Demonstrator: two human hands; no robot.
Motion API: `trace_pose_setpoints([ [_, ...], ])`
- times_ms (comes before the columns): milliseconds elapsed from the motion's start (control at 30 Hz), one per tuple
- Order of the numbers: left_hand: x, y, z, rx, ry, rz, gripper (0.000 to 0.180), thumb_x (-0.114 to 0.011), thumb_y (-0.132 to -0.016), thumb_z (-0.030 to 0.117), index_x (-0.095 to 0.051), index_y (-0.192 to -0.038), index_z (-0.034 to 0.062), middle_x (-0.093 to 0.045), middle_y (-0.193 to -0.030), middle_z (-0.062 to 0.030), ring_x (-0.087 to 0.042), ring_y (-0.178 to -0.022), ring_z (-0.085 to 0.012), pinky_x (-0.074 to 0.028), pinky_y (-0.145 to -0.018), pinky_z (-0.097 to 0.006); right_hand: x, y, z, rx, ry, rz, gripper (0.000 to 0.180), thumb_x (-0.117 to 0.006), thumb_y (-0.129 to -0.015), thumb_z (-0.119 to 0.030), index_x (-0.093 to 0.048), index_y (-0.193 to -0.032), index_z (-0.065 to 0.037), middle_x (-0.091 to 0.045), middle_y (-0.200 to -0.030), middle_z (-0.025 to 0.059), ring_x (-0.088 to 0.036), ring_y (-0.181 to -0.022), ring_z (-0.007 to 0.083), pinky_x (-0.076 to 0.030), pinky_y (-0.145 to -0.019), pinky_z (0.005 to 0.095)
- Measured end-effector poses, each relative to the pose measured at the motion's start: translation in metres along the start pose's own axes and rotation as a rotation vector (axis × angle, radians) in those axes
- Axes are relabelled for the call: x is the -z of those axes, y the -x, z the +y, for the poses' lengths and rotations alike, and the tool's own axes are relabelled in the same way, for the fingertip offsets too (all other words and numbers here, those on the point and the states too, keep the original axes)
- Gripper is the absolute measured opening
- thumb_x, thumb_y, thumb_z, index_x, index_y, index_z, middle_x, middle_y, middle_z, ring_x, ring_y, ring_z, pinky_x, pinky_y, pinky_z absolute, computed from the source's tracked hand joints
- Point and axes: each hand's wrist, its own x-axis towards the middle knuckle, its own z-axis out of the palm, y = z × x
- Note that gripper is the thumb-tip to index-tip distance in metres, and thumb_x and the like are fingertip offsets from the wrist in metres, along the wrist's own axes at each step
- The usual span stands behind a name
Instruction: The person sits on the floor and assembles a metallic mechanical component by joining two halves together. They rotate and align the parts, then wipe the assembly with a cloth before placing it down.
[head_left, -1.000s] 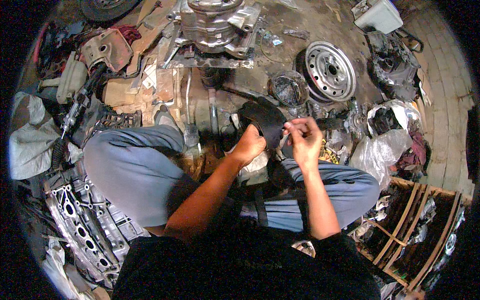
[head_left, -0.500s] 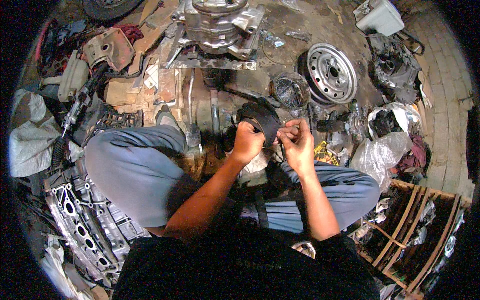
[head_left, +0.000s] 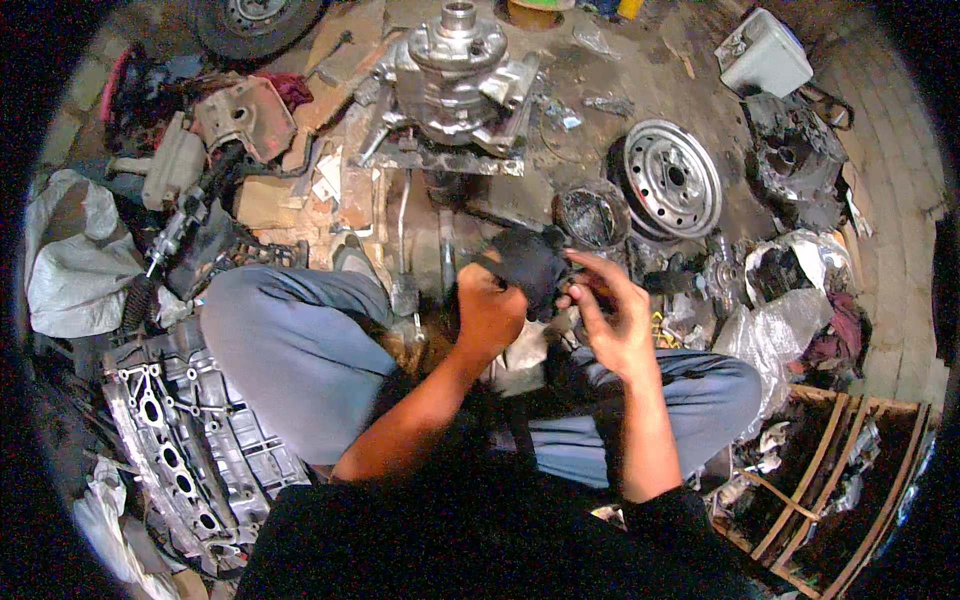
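Note:
A dark, rounded black part, its kind unclear, is held up in front of my lap. My left hand is closed round its near left edge, thumb on top. At the part's right edge is my right hand, with thumb and fingers curled together and the index finger reaching to the part. Whatever sits between those fingertips is too small and blurred to make out. Beyond the part, a round dark bowl-like container rests on the floor.
A metal gearbox-like housing stands on a plate ahead. To its right lies a steel wheel rim. An engine cylinder head lies at my left, a wooden crate at my right. Plastic bags and a white box are at the right.
The whole view has shifted, so the scene sits lower in the picture. My left hand still grips the black part. My right hand's fingers have shifted along its right edge, with the index finger extended.

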Motion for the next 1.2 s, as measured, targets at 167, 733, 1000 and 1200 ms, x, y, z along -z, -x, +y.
trace_pose_setpoints([
  [167, 0.063, -0.013, 0.08, -0.22, -0.131, 0.416, 0.026, -0.069, -0.079, 0.008, -0.063, -0.104, 0.0021, -0.065, -0.1, -0.0103, -0.06, -0.092, -0.0217, -0.047, -0.085, -0.035, 0.024, -0.013, -0.02, 0.04, -0.073, 0.219, 0.026, -0.062, -0.089, 0.004, -0.068, -0.114, -0.001, -0.07, -0.102, 0.0082, -0.066, -0.083, 0.0132, -0.054, -0.077, 0.0286],
  [733, 0.217, -0.168, 0.056, -0.099, 0.717, 0.462, 0.03, -0.048, -0.097, 0.029, -0.063, -0.108, 0.0061, -0.067, -0.105, -0.009, -0.062, -0.097, -0.025, -0.049, -0.091, -0.042, 0.047, -0.083, -0.075, 0.421, -0.086, 0.61, 0.019, -0.067, -0.09, 0.002, -0.055, -0.105, -0.001, -0.068, -0.09, 0.0132, -0.067, -0.079, 0.0179, -0.056, -0.064, 0.0298],
  [1000, 0.236, -0.204, 0.081, -0.357, -0.596, 0.114, 0.021, -0.07, -0.07, 0.013, -0.074, -0.09, 0.0062, -0.073, -0.084, -0.0139, -0.071, -0.079, -0.0223, -0.053, -0.074, -0.034, 0.003, -0.164, -0.185, 0.686, -0.132, 0.433, 0.016, -0.066, -0.092, 0.0, -0.053, -0.1, 0.004, -0.067, -0.089, 0.016, -0.07, -0.072, 0.0227, -0.06, -0.063, 0.0319],
  [1200, 0.23, -0.213, 0.071, -0.412, -0.585, -0.341, 0.031, -0.074, -0.068, 0.022, -0.072, -0.094, 0.0053, -0.072, -0.093, -0.017, -0.069, -0.092, -0.0362, -0.053, -0.084, -0.042, -0.025, -0.217, -0.184, 0.68, -0.071, 0.137, 0.013, -0.061, -0.095, 0.001, -0.051, -0.102, 0.004, -0.068, -0.093, 0.0179, -0.068, -0.075, 0.02, -0.059, -0.065, 0.033],
])
